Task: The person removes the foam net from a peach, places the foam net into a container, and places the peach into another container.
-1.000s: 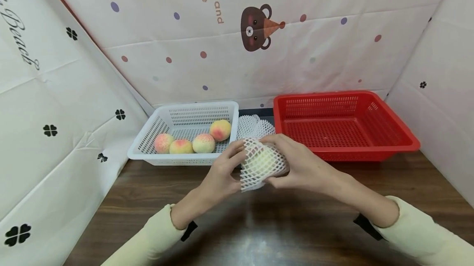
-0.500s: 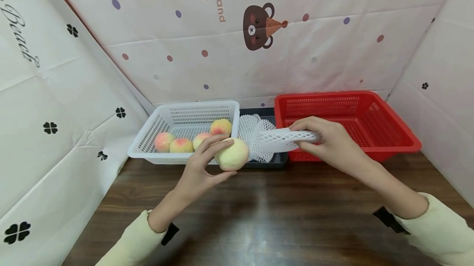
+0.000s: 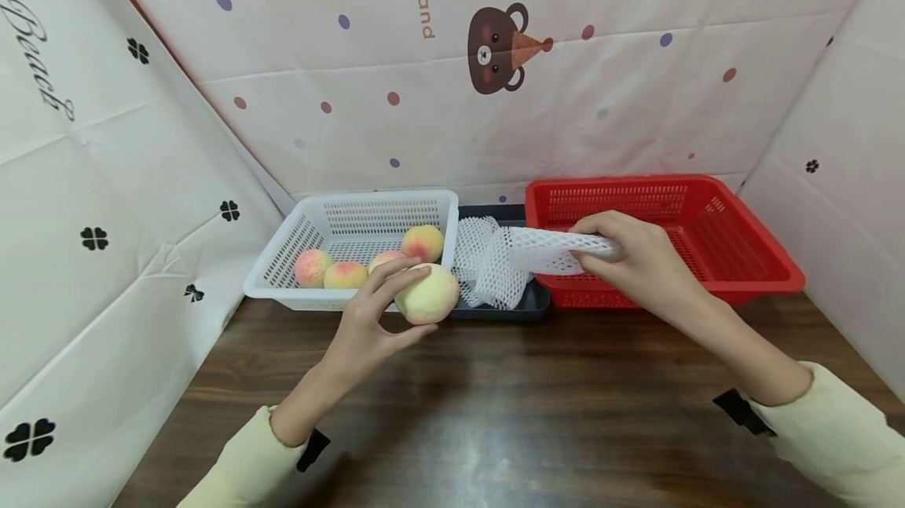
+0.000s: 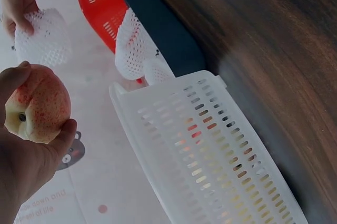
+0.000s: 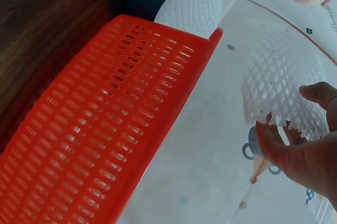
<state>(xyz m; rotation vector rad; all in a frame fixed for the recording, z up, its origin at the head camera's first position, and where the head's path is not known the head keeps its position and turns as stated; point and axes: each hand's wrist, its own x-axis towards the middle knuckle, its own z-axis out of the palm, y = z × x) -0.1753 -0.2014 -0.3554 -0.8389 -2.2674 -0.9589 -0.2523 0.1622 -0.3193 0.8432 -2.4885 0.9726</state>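
Observation:
My left hand [image 3: 369, 318] grips a yellow and pink peach [image 3: 428, 296] between thumb and fingers, just in front of the white basket's right end. In the left wrist view the same peach [image 4: 41, 103] shows its red speckled side and stem hollow. My right hand [image 3: 636, 257] pinches one end of a white foam net sleeve [image 3: 547, 250], which hangs flattened and holds no fruit. In the right wrist view that sleeve [image 5: 284, 84] spreads out from the fingertips. Below it, more foam net sleeves [image 3: 488, 264] lie in a dark tray [image 3: 532, 312].
The white basket [image 3: 283, 300] at left holds several peaches [image 3: 346, 275]. A red basket [image 3: 767, 276] stands to the right of the tray. Behind them hangs a printed cloth wall [image 3: 339, 139]. The brown wooden table [image 3: 481, 406] runs along the front.
The peach has come out of the net sleeve. My left hand has drawn it to the left, while my right hand has carried the sleeve right and up, over the tray.

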